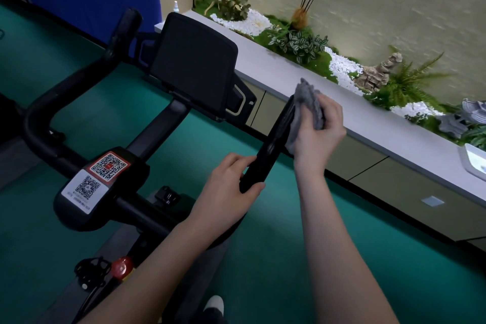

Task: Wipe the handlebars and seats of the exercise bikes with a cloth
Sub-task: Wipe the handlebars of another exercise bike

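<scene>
A black exercise bike fills the left and middle of the head view. Its right handlebar arm (273, 142) rises toward a grey ledge. My left hand (231, 181) grips the lower part of that arm, thumb underneath. My right hand (319, 134) holds a grey cloth (307, 105) wrapped round the upper end of the same arm. The left handlebar arm (79, 79) curves up at the left, untouched. The dark console screen (194, 63) stands between the two arms. The seat is out of view.
QR-code stickers (94, 176) sit on the bar's centre block, with a red knob (122, 267) below. A long grey ledge (368, 118) holding plants, white pebbles and rocks runs along the right. A small spray bottle (176, 6) stands at its far end. Green floor surrounds the bike.
</scene>
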Demonstrator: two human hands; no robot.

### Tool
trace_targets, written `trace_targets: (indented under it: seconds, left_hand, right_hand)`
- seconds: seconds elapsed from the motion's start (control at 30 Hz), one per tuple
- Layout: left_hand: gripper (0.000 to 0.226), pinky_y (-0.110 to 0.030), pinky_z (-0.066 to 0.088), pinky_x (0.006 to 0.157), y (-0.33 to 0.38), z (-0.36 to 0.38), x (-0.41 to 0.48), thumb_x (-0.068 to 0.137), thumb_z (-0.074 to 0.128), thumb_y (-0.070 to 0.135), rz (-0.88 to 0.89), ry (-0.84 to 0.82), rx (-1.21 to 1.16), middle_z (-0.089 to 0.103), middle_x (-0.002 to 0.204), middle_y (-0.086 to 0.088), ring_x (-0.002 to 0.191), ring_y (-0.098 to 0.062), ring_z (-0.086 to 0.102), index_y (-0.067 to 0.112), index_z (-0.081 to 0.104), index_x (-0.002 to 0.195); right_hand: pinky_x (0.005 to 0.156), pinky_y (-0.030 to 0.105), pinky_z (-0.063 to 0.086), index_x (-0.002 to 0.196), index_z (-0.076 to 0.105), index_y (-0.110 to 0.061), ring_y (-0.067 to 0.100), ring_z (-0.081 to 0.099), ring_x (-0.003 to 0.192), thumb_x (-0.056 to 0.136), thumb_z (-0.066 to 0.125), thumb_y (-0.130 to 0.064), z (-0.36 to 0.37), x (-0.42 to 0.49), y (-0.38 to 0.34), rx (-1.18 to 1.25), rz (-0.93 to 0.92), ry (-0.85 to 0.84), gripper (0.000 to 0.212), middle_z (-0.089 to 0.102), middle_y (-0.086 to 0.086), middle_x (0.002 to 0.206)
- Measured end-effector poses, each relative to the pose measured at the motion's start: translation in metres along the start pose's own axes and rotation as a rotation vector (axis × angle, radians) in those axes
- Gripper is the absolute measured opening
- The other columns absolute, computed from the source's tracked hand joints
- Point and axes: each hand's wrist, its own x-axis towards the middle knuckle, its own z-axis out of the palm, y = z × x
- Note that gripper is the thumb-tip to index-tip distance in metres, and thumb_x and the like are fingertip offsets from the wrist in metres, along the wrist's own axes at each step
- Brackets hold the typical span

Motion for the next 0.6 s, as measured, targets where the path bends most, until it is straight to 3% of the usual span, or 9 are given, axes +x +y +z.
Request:
trace_targets:
  seconds: [0.07,0.2,0.43,0.53,0.6]
  left_hand:
    - [0.050,-0.009,0.035,0.077,-0.001,0.000,0.000,0.085,0.066,0.034,-0.006,-0.004,0.003,0.047,0.107,0.015,0.089,0.003,0.048,0.024,0.051,0.132]
    - [0.051,-0.011,0.036,0.079,-0.001,0.000,0.000,0.085,0.065,0.036,-0.017,-0.014,0.006,0.046,0.107,0.017,0.090,0.003,0.048,0.025,0.050,0.133]
    - [0.049,-0.015,0.041,0.081,0.000,-0.001,0.001,0.085,0.066,0.035,-0.019,-0.027,-0.003,0.048,0.111,0.014,0.093,-0.002,0.051,0.024,0.051,0.131]
    - [0.049,-0.016,0.041,0.080,0.000,-0.002,0.001,0.085,0.066,0.035,-0.020,-0.035,-0.010,0.048,0.111,0.014,0.094,-0.002,0.051,0.025,0.051,0.130]
    - [0.049,-0.011,0.038,0.077,-0.001,-0.002,0.001,0.085,0.066,0.035,-0.024,-0.037,-0.017,0.048,0.110,0.015,0.094,0.000,0.050,0.026,0.051,0.130]
  right_hand:
    - [0.093,0.032,0.051,0.102,0.068,-0.006,0.016,0.062,0.096,0.086,0.061,0.000,0.001,0.019,-0.004,0.035,0.116,-0.071,0.019,0.066,0.009,0.100]
    - [0.079,0.028,0.050,0.091,0.067,-0.021,0.014,0.062,0.081,0.086,0.060,-0.004,-0.006,0.054,-0.010,-0.049,0.221,-0.384,0.020,0.067,-0.001,0.085]
    - [0.055,0.014,0.038,0.079,0.066,-0.024,-0.003,0.050,0.058,0.083,0.061,-0.007,0.004,0.098,-0.043,-0.562,-0.042,-1.058,0.018,0.061,0.000,0.072]
    - [0.063,0.031,0.048,0.081,0.067,-0.023,0.026,0.059,0.071,0.082,0.060,-0.009,0.012,0.099,-0.046,-0.722,-0.132,-1.188,0.016,0.066,0.013,0.080]
    - [0.067,0.053,0.055,0.087,0.068,-0.020,0.043,0.062,0.077,0.083,0.060,-0.010,0.014,0.098,-0.047,-0.794,-0.186,-1.251,0.013,0.067,0.022,0.086]
